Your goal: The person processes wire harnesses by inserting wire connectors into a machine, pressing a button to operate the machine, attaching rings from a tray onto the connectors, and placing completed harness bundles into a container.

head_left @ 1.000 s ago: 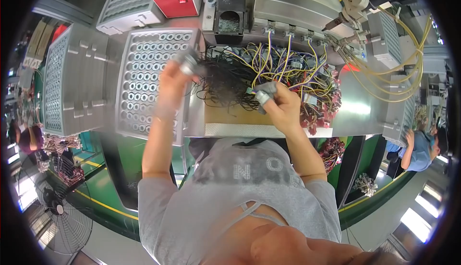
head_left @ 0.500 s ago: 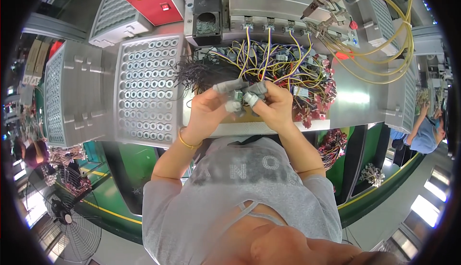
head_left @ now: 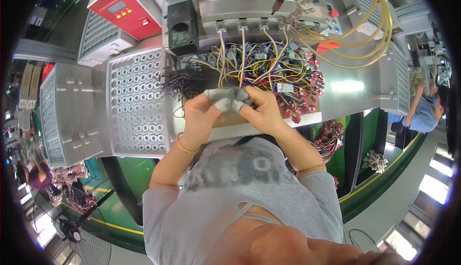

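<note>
My left hand (head_left: 204, 114) and my right hand (head_left: 261, 110) meet above the near edge of the bench, each with grey covers on its fingertips. Thumbs and forefingers are pinched together tip to tip, and what they hold is hidden between them. Just beyond lies a heap of wire harnesses (head_left: 264, 66) with yellow, purple and black wires and red connectors. Loose black wires (head_left: 185, 82) spread beside my left hand. From the metal fixture (head_left: 225, 8) behind, several yellow wires (head_left: 243, 49) run down toward my fingers.
A pale tray (head_left: 111, 135) of round metal parts lies to the left, with stacked trays (head_left: 72, 116) beyond it. A red control box (head_left: 122, 13) and a black bin (head_left: 182, 39) stand at the back. Yellow hoses (head_left: 384, 30) loop at the right, where a person (head_left: 422, 109) works farther off.
My hands have drawn closer together, and the small green board glimpsed between the fingertips earlier is now covered. The whole view has shifted and tilted slightly.
</note>
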Demonstrator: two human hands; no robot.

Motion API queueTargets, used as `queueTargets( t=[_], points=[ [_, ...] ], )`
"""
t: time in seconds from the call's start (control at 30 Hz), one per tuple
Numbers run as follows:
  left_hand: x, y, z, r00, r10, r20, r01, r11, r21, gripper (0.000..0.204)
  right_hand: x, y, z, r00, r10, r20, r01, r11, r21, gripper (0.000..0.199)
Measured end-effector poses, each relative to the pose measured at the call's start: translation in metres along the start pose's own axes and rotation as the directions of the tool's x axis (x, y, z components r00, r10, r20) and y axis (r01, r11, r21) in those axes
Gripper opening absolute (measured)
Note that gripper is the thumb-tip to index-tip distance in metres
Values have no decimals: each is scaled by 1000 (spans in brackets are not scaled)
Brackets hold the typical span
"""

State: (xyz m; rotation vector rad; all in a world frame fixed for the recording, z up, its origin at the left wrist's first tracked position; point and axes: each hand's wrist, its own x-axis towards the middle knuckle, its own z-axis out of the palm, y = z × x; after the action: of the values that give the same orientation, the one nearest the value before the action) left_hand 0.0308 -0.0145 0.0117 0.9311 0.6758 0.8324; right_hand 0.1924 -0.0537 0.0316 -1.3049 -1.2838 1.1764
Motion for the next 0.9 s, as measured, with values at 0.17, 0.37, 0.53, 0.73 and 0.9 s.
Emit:
queueTargets(
  t=[0.17,0.37,0.53,0.73,0.9],
  points=[
    [11,5,17,993,-79,90,85,995,-57,26,-2,0,-16,984,132,119,-158,955,251,19],
    [32,-45,6,914,244,324,-406,553,728,36,14,35,-90,776,39,-630,142,962,235,13],
    [69,-60,10,774,414,478,-565,114,817,27,39,62,-142,621,162,-767,219,904,368,12],
    [80,-62,6,733,450,510,-614,114,781,27,73,57,-129,642,128,-756,165,940,299,10],
    [84,-65,0,702,474,532,-644,102,758,28,71,53,-123,669,117,-734,177,934,310,12]
  ],
)
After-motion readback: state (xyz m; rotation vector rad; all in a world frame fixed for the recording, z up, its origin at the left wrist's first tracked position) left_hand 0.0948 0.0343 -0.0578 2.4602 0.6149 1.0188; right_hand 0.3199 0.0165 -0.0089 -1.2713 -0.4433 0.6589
